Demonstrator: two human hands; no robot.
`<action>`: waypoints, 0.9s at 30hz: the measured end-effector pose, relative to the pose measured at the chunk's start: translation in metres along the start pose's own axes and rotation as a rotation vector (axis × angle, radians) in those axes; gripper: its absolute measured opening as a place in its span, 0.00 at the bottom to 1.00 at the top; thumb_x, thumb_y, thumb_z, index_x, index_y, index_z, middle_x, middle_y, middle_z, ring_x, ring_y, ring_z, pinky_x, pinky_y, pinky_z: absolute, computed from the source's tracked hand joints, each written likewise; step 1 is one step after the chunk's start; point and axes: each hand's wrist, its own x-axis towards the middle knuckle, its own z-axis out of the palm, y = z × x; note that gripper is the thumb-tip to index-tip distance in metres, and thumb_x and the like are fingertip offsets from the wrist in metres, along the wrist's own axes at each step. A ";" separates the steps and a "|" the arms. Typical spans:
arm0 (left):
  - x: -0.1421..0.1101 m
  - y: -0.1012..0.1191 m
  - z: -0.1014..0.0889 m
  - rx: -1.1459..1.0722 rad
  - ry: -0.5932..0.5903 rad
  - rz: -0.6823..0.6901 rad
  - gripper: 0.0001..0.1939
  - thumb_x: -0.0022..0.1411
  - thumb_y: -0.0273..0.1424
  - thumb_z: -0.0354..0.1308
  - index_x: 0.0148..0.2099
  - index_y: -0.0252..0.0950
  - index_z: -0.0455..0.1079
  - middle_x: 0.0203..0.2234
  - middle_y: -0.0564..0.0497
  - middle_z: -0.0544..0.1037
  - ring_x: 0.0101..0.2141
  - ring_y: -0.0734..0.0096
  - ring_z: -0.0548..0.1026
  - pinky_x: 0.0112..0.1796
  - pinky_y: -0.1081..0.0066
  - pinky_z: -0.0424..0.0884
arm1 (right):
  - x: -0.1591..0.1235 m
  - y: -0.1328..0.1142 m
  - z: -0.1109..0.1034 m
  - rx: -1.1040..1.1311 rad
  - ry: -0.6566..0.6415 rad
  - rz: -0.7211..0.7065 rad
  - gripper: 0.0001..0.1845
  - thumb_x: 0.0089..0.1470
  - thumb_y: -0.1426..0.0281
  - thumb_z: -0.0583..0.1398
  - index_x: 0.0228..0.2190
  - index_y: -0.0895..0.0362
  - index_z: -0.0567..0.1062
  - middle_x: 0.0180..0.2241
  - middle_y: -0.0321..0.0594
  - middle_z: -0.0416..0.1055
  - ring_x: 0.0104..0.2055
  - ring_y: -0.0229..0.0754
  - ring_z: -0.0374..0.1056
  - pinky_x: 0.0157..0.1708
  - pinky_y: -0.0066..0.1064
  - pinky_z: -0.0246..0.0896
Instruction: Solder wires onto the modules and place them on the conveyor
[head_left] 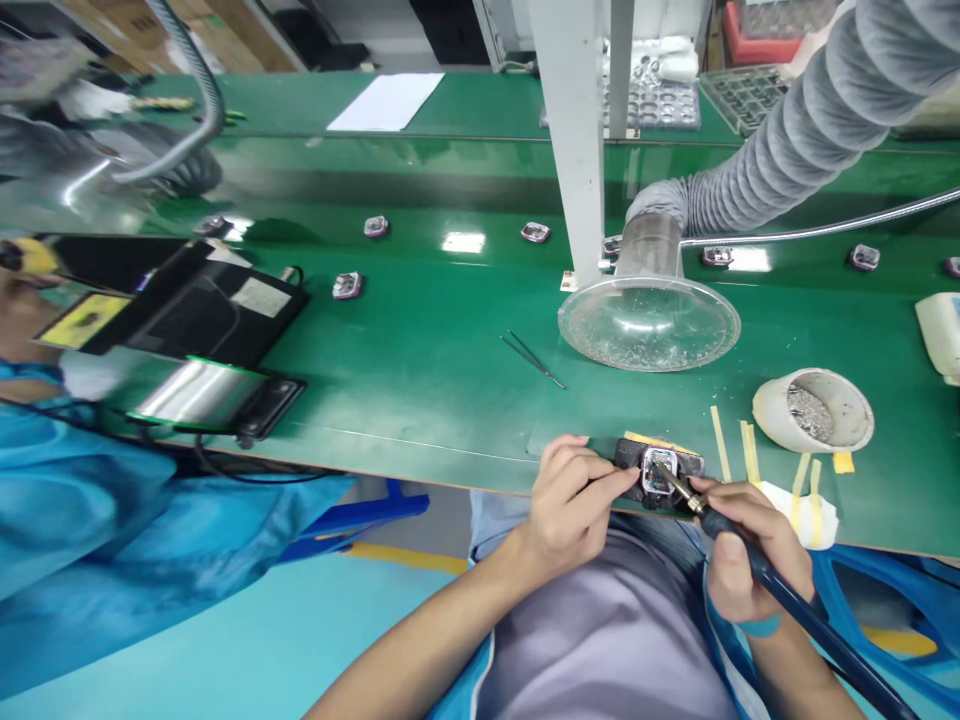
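Your left hand (571, 505) has its fingers clamped on one small metal part (658, 472) at the bench edge; your right hand (754, 550) grips one soldering iron (780, 572), tip at the part. Roughly eight more parts (535, 232), one tweezers (532, 360) and one fume funnel (649, 322) lie beyond.

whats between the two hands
In the head view, a small metal-framed part sits on a black holder between the left hand and right hand, with the soldering iron tip at it.

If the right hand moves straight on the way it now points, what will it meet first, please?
Probably the small metal-framed part on the dark holder: the tip of the soldering iron in the right hand points into it, though depth is unclear.
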 end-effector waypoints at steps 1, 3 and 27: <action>0.000 0.000 0.000 0.003 0.000 -0.002 0.22 0.72 0.15 0.59 0.59 0.41 0.82 0.38 0.52 0.86 0.40 0.66 0.82 0.58 0.56 0.77 | 0.000 0.000 -0.001 -0.003 -0.001 -0.003 0.12 0.72 0.67 0.66 0.54 0.55 0.82 0.44 0.46 0.83 0.49 0.58 0.87 0.42 0.50 0.88; 0.000 0.000 0.001 0.004 0.003 -0.003 0.23 0.73 0.16 0.58 0.60 0.43 0.81 0.38 0.52 0.86 0.39 0.66 0.82 0.58 0.56 0.78 | 0.000 0.000 -0.001 -0.012 -0.002 -0.007 0.12 0.72 0.67 0.65 0.54 0.54 0.82 0.43 0.46 0.83 0.49 0.58 0.87 0.42 0.50 0.89; 0.004 0.002 0.006 0.015 0.023 0.009 0.21 0.74 0.15 0.58 0.58 0.41 0.82 0.38 0.51 0.87 0.40 0.66 0.81 0.58 0.57 0.77 | -0.007 0.005 -0.002 -0.071 0.014 -0.021 0.12 0.70 0.70 0.66 0.54 0.54 0.83 0.45 0.46 0.84 0.48 0.57 0.87 0.43 0.47 0.88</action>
